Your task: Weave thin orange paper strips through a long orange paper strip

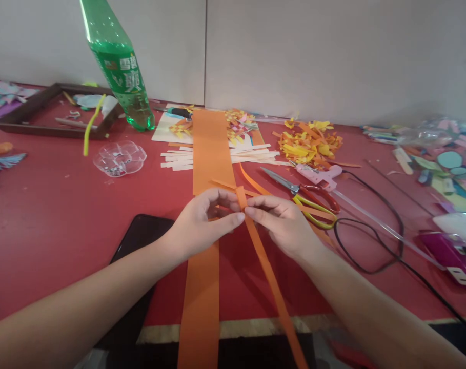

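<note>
A long narrow orange paper strip (269, 271) is pinched at its upper end between both hands and hangs down past the table's front edge. My left hand (205, 220) grips it from the left with thumb and fingers. From the right, my right hand (281, 220) pinches the strip at the same spot. Beneath the hands lie wide orange paper pieces (211, 148), one of them reaching over the table edge. Other thin orange strips (251, 179) lie just behind the fingers, partly hidden. Scissors (300, 190) with red and yellow handles rest beside my right hand.
A green bottle (121, 77) stands at the back left by a dark frame (59, 132) and a clear tray (119, 159). A black phone (136, 241) lies by my left forearm. Right are paper scraps (313, 143), a pink glue gun (319, 174) and its cord (400, 230).
</note>
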Demonstrator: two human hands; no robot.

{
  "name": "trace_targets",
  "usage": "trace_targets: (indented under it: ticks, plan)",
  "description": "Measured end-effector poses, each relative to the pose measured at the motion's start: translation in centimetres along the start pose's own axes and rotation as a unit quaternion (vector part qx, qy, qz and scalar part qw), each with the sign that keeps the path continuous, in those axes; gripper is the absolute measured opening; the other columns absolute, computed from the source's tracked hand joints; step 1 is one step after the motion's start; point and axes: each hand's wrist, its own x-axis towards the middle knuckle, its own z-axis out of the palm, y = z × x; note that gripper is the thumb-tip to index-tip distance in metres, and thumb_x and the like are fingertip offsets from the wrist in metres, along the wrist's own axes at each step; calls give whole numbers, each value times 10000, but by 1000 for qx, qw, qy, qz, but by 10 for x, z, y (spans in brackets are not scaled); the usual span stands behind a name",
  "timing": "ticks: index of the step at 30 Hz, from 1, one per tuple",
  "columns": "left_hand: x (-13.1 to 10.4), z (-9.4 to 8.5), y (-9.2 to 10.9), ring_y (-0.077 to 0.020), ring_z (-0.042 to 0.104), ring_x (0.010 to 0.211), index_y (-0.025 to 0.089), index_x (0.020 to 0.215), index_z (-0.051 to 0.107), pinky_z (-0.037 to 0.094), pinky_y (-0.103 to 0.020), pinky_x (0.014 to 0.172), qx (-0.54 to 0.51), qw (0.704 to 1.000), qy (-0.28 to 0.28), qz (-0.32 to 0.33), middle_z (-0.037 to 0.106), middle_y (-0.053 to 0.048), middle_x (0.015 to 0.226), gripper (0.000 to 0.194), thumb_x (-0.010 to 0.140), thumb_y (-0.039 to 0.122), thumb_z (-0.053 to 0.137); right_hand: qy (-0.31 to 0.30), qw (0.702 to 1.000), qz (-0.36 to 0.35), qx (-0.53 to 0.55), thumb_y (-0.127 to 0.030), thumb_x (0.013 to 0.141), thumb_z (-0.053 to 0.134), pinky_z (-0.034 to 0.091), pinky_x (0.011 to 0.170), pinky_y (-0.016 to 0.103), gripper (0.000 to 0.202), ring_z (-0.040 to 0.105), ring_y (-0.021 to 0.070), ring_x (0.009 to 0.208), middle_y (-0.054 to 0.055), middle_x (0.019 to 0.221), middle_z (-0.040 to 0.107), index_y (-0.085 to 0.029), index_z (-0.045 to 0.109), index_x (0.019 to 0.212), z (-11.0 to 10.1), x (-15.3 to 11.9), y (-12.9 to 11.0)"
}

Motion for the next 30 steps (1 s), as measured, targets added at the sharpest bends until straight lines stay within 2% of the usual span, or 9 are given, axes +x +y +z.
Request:
trace_targets:
  ticks: [2,7,12,15,18,23,30]
  plan:
    - [-1,0,0,-135,647,829,171,951,607,592,-288,728,-33,999,12,0,636,-30,1004,284,765,320,761,-9,1000,11,-17,-367,763,791,434,626,267,171,551,121,648,-5,743,678,-214,769,835,-3,0,-2]
    - [0,-2,-2,-89,664,695,165,854,633,582,-238,739,-78,997,17,5,646,16,822,173,820,308,724,-49,998,29,-22,-312,758,775,465,681,278,104,589,131,668,-6,720,690,-211,756,747,-2,-3,-7]
    - [-1,-2,-3,-131,697,732,161,860,679,577,-251,721,-2,1000,7,-2,718,-13,791,153,818,303,713,-44,999,-5,-5,-327,773,776,499,738,295,132,624,151,757,13,826,709,-217,740,838,1,-4,-3]
    - [-3,-1,-3,-152,708,741,164,840,680,566,-255,696,57,998,-9,8,739,-21,780,150,792,296,732,-37,999,-22,-2,-332,792,765,490,683,274,133,601,136,718,11,809,687,-216,724,841,2,-5,-2]
    - [-4,-1,-3,-149,711,724,168,803,652,559,-245,676,59,998,-22,5,743,-14,756,148,764,271,752,-43,999,-20,-13,-316,795,754,457,611,258,122,557,121,650,1,738,651,-204,706,786,2,-6,-5]
    - [-4,-1,-2,-147,711,716,167,784,654,559,-246,680,75,996,-42,7,745,-21,748,121,777,261,730,-64,997,-17,-28,-254,772,727,452,601,264,87,554,125,630,2,687,630,-188,688,732,4,-6,-12]
    - [-7,0,1,-161,725,730,165,834,695,568,-254,680,107,992,-58,-18,762,-39,765,107,813,269,679,-46,997,8,-59,-245,725,685,337,485,241,94,434,96,527,-19,604,555,-181,638,675,5,-7,-13]
